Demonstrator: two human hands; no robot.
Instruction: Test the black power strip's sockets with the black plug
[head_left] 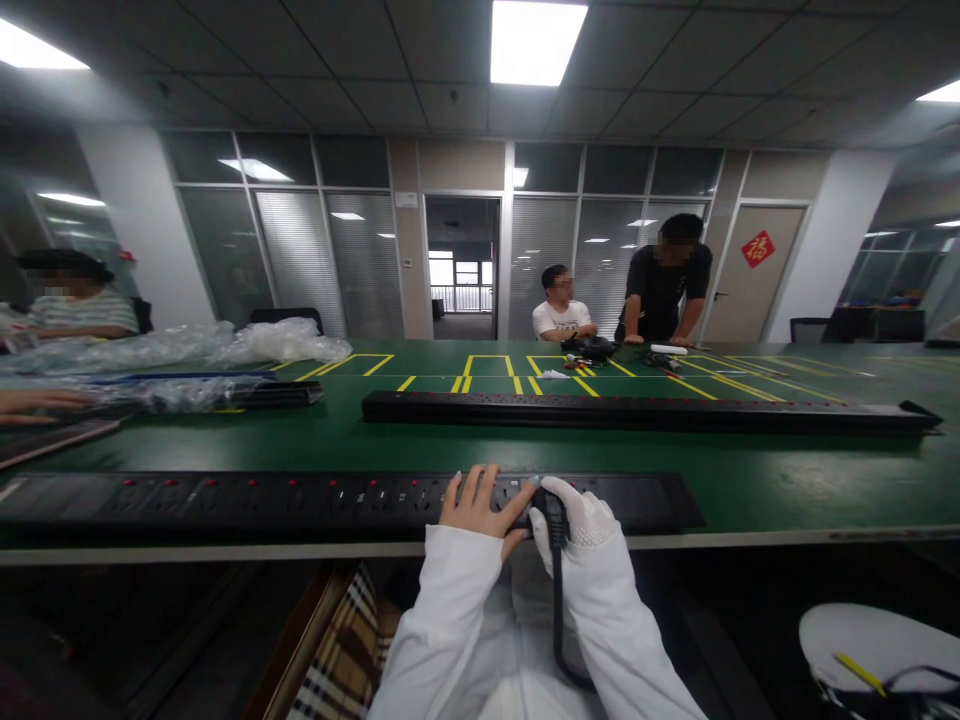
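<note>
A long black power strip with a row of sockets and small red parts lies along the near table edge. My bare left hand rests across it, fingers spread over the top and thumb near the front edge. In a white dotted glove, my right hand is closed around a black power plug, held at the strip's sockets. Whether its pins are in a socket is hidden. From the plug a thick black cable hangs down over my lap. The left index fingertip is close to the plug.
Farther back on the green table lies a second long black power strip. Bubble wrap and a black profile are at left, near another person's hand. Two people are across the table. A white stool stands at lower right.
</note>
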